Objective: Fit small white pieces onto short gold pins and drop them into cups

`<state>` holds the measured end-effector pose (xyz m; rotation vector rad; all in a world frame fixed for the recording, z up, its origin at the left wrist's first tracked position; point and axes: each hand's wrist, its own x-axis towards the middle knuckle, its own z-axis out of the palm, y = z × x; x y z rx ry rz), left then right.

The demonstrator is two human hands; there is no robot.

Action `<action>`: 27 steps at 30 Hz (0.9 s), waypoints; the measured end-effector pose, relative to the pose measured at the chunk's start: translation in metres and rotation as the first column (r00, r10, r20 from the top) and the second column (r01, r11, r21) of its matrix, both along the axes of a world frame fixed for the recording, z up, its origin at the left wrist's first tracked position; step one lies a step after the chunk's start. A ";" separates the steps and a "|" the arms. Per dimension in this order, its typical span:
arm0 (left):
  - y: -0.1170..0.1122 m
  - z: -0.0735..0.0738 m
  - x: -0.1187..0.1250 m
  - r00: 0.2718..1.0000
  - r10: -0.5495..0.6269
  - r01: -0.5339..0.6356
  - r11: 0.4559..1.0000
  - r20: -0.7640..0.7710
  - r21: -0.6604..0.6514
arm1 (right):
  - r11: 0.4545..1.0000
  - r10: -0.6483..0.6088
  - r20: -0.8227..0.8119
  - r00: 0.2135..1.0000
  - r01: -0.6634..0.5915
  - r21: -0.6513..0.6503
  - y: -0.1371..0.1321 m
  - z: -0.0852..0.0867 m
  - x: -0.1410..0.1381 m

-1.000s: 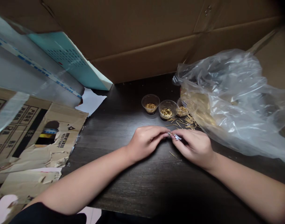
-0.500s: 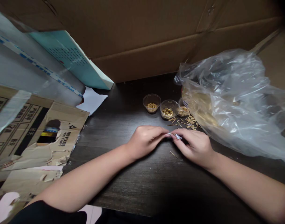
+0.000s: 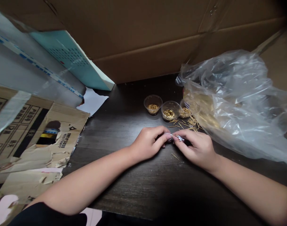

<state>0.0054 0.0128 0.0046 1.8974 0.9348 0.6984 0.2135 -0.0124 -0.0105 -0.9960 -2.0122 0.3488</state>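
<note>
So both hands are up at the middle of the table, fingertips pinched together over a little white-and-silver piece (image 3: 178, 137). It's way too tiny to ID from this view, but it looks like a thin white strand with a shiny bit at one end. Its long axis runs nearly sideways, from 9 to 3 o'clock. The shiny end sits on the right hand (image 3: 197, 148) side, and the thin strand stretches over to the left hand (image 3: 146, 143). Neither hand is relaxed: both are curled in, gripping the piece between thumb and fingers.

Around 1 o'clock from the pinch there's a scatter of skinny brass pins (image 3: 189, 124), and past them are three clear plastic cups (image 3: 171, 110) holding more of the same. One stray pin (image 3: 175, 156) lies at about 5 o'clock, just off the right hand's fingers.

The dark wood-grain table (image 3: 124, 185) has a crinkly clear plastic bag (image 3: 230, 103) at 2 o'clock, a smooth brown cardboard flap (image 3: 143, 40) at 12, and torn, printed cardboard (image 3: 56, 131) at 9.
</note>
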 end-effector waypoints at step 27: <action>0.001 0.002 -0.005 0.995 -0.028 0.023 0.999 0.100 0.047 | 0.999 -0.035 -0.055 0.998 0.034 -0.032 0.003 -0.001 0.002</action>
